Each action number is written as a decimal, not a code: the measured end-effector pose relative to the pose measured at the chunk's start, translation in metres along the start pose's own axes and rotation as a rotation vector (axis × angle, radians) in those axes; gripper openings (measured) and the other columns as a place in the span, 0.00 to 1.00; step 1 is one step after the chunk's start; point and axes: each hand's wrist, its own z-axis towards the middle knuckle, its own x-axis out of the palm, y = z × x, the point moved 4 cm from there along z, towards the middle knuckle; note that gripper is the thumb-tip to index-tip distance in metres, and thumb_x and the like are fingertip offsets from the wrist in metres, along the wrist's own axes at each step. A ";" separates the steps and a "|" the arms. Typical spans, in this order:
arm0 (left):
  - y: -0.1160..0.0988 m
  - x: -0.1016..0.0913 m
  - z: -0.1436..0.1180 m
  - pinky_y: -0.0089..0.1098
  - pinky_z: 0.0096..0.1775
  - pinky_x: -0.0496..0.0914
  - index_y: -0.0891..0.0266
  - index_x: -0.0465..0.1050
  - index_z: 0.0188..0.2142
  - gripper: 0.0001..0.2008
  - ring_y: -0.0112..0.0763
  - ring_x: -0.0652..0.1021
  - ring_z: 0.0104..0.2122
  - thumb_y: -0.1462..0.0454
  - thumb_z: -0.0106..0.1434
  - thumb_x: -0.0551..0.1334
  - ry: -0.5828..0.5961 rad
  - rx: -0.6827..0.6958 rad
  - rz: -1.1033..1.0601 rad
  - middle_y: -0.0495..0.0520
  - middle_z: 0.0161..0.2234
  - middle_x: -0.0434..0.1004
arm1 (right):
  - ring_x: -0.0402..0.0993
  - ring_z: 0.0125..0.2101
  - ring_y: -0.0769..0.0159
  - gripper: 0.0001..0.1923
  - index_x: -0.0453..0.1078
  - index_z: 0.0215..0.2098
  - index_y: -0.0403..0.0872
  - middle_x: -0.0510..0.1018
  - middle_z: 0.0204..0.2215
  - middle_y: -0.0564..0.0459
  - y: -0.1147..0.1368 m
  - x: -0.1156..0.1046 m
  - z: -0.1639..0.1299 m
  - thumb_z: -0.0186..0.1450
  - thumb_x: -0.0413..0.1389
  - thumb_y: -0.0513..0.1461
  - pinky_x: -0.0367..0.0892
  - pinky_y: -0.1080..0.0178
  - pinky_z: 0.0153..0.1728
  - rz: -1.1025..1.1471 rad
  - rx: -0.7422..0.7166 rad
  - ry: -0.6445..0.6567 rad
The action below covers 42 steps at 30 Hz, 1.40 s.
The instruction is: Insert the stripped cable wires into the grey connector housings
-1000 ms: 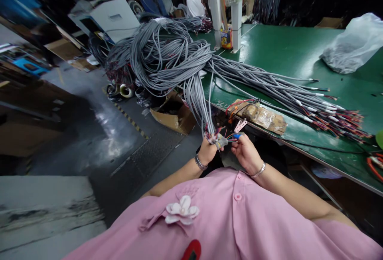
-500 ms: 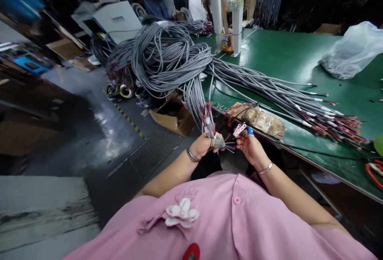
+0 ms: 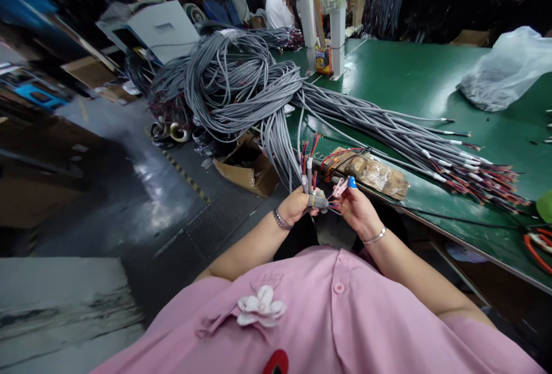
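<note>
The left hand (image 3: pixel 297 204) has its fingers closed around the ends of the gray cables (image 3: pixel 280 150), which hang off the table (image 3: pixel 409 69). Colored wires (image 3: pixel 333 205) poke out past its covered thumb to the right hand (image 3: pixel 356 210), whose bent fingers hold a pink clip (image 3: pixel 340 187); whether they also pinch the wires, I cannot tell.

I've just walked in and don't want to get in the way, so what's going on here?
Someone in a pink shirt is handling cable ends. The left hand grips the ends of several grey cables, with thin coloured wires poking out toward the right hand. That hand holds a pink clip-like tool close to those wires; contact is too small to tell. Another cable bundle lies across the green table.
</note>
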 end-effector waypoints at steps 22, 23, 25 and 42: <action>-0.008 -0.009 -0.011 0.22 0.15 0.57 0.70 0.72 0.20 0.10 0.19 0.65 0.11 0.63 0.42 0.67 0.127 -0.091 0.094 0.53 0.16 0.72 | 0.71 0.26 0.71 0.22 0.74 0.35 0.47 0.79 0.32 0.52 0.000 -0.003 -0.007 0.60 0.56 0.57 0.69 0.68 0.26 0.083 0.105 0.119; -0.009 -0.011 -0.011 0.22 0.15 0.56 0.70 0.72 0.19 0.10 0.19 0.65 0.11 0.63 0.42 0.67 0.151 -0.110 0.100 0.53 0.16 0.73 | 0.70 0.26 0.71 0.19 0.74 0.35 0.47 0.79 0.32 0.52 0.001 -0.004 -0.007 0.60 0.58 0.54 0.69 0.68 0.27 0.063 0.088 0.116; -0.011 -0.014 -0.009 0.22 0.14 0.56 0.70 0.72 0.19 0.09 0.20 0.64 0.10 0.64 0.41 0.67 0.179 -0.148 0.101 0.52 0.14 0.71 | 0.70 0.26 0.72 0.14 0.74 0.36 0.47 0.79 0.32 0.53 0.004 -0.004 -0.008 0.60 0.60 0.49 0.68 0.69 0.27 0.011 0.034 0.110; 0.002 -0.011 0.026 0.24 0.15 0.58 0.67 0.69 0.20 0.09 0.20 0.62 0.09 0.63 0.42 0.65 0.243 -0.199 0.055 0.48 0.11 0.66 | 0.73 0.28 0.69 0.20 0.73 0.37 0.48 0.79 0.33 0.54 -0.016 -0.008 0.016 0.58 0.60 0.54 0.70 0.63 0.32 0.186 0.097 0.217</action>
